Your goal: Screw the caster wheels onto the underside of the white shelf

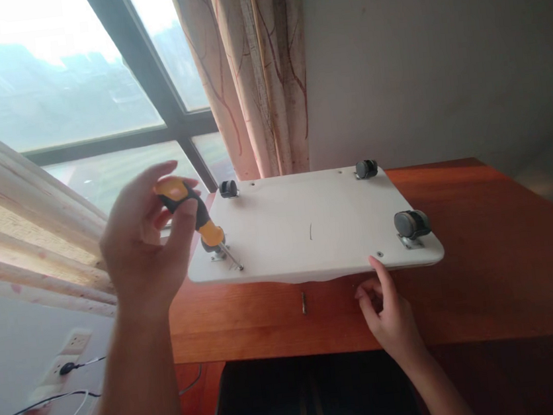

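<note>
My left hand point(153, 238) is closed around the yellow-and-black handle of a screwdriver point(201, 217). Its metal shaft slants down to the right, and the tip meets the near left part of a white board point(287, 213), at a screw spot beside a caster. My right hand point(388, 314) is at the board's near edge, index finger stretched out to that edge close to a screw hole point(380, 254); the other fingers are bent, and I see nothing held in them. Black casters stand at the corners: near right point(411, 224), far right point(367, 169), far left point(228, 188), and near left, partly behind the screwdriver.
The board rests on a reddish-brown wooden table point(487, 263). A small metal screw or bit point(303, 302) lies in front of the board. Curtains point(261, 69) and a window are behind and left. Power sockets point(67, 361) with cables are low at left; a dark chair point(313, 396) is below.
</note>
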`<state>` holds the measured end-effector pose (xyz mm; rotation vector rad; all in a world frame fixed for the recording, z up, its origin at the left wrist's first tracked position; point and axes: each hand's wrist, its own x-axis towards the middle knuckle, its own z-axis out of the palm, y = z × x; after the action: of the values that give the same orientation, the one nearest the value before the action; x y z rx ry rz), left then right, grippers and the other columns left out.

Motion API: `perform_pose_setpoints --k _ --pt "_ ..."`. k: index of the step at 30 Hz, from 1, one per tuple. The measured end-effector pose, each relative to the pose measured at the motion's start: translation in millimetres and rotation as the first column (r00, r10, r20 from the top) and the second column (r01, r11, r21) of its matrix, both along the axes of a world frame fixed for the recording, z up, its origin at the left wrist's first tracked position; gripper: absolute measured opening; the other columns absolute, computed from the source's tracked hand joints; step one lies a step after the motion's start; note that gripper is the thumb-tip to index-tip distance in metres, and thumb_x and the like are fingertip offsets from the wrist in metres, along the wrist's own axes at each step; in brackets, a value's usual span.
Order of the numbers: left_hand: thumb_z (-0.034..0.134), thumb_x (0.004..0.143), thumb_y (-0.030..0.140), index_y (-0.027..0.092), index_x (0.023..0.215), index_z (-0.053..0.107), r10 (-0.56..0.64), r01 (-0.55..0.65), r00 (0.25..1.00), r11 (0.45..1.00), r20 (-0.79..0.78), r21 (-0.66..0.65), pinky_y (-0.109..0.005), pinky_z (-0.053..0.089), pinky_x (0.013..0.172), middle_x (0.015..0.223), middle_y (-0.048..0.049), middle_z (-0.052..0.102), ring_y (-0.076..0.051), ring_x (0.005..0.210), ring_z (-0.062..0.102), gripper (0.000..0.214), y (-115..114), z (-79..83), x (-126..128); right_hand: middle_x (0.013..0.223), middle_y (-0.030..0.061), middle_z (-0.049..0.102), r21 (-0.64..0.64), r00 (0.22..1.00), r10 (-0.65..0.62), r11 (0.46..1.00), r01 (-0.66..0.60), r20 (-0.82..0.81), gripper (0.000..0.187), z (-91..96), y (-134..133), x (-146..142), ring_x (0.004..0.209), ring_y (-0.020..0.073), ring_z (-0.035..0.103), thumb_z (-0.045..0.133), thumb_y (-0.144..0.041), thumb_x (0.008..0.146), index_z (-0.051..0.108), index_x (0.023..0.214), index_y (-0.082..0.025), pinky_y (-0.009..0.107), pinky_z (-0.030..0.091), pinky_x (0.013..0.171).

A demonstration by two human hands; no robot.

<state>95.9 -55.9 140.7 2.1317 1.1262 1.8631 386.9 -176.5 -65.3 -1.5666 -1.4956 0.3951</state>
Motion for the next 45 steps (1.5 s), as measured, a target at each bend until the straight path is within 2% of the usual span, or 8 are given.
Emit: perform_pose_setpoints --k 4,9,15,22,28,34,41,45 --pt "0.067 0.087 0.022 0.026 0.128 0.063 -0.111 0.111 0.994 0.993 -0.004 -0.043 -0.038 0.06 0.086 0.115 -0.0061 0.072 -0.022 0.104 0.07 0.041 -2 0.8 3 0.087 0.003 0.072 -0.011 1.0 0.008 1.0 -0.008 -0.014 0.061 -0.6 0 -1 0.073 0.0169 0.073 0.051 -0.03 0.098 0.032 0.155 -0.02 0.024 0.057 0.061" --pt "0.087 0.058 0.019 0.027 0.103 0.074 0.113 -0.114 0.993 0.991 0.016 0.072 -0.028 0.056 0.07 0.103 -0.0008 0.068 -0.019 0.094 0.066 0.047 3 1.9 -1 0.087 0.0032 0.072 -0.008 1.0 0.008 1.0 -0.008 -0.02 0.061 -0.2 0 -1 0.073 0.017 0.072 0.051 -0.03 0.098 0.032 0.155 -0.02 0.024 0.058 0.062" --pt "0.068 0.081 0.017 0.026 0.12 0.069 0.05 -0.05 0.999 0.999 -0.002 0.018 -0.032 0.057 0.079 0.108 -0.0041 0.072 -0.02 0.098 0.07 0.039 0 0.8 0 0.085 0.0032 0.072 0.004 1.0 0.01 1.0 -0.01 -0.017 0.06 0.0 0 -1 0.07 0.0165 0.072 0.051 -0.029 0.098 0.033 0.154 -0.019 0.024 0.058 0.06" --pt "0.084 0.068 0.016 0.027 0.1 0.078 0.105 -0.112 0.993 0.987 0.059 0.117 -0.024 0.054 0.064 0.098 -0.0002 0.069 -0.015 0.086 0.067 0.034 -2 4.0 1 0.084 0.0023 0.072 0.012 1.0 0.007 1.0 -0.006 -0.005 0.061 1.5 0 -1 0.07 0.0165 0.072 0.052 -0.029 0.098 0.032 0.155 -0.019 0.024 0.057 0.06" --pt "0.064 0.093 0.028 0.024 0.131 0.066 -0.056 0.056 0.998 0.998 0.007 0.038 -0.045 0.059 0.09 0.115 -0.0082 0.072 -0.025 0.101 0.071 0.039 -4 -4.7 4 0.084 0.0016 0.072 0.007 1.0 0.002 1.0 -0.002 -0.004 0.06 2.0 1 -1 0.07 0.016 0.072 0.052 -0.027 0.098 0.032 0.154 -0.019 0.023 0.057 0.06" --pt "0.086 0.064 0.02 0.03 0.111 0.077 0.047 -0.047 0.999 0.989 0.008 0.139 -0.03 0.055 0.074 0.106 -0.0012 0.066 -0.018 0.093 0.064 0.05 -1 -3.1 1 0.086 0.0027 0.072 0.012 1.0 0.006 1.0 -0.006 -0.007 0.06 0.8 1 -1 0.074 0.0167 0.073 0.052 -0.028 0.098 0.033 0.154 -0.019 0.023 0.057 0.062" --pt "0.07 0.084 0.024 0.025 0.125 0.07 -0.094 0.087 0.992 0.993 0.089 0.08 -0.034 0.056 0.079 0.101 -0.0049 0.07 -0.019 0.09 0.068 0.041 2 -10.8 0 0.084 0.0024 0.071 0.007 1.0 -0.003 1.0 0.003 -0.007 0.06 0.8 1 -1 0.071 0.0163 0.072 0.052 -0.028 0.098 0.034 0.154 -0.019 0.024 0.057 0.062" --pt "0.079 0.076 0.03 0.026 0.117 0.074 -0.097 0.083 0.992 0.981 0.077 0.174 -0.027 0.056 0.067 0.103 -0.0048 0.065 -0.017 0.087 0.064 0.041 7 -11.9 -6 0.085 0.0026 0.072 0.011 1.0 0.002 1.0 -0.002 -0.008 0.06 0.9 1 -1 0.071 0.0164 0.072 0.051 -0.028 0.098 0.034 0.154 -0.019 0.024 0.058 0.063"
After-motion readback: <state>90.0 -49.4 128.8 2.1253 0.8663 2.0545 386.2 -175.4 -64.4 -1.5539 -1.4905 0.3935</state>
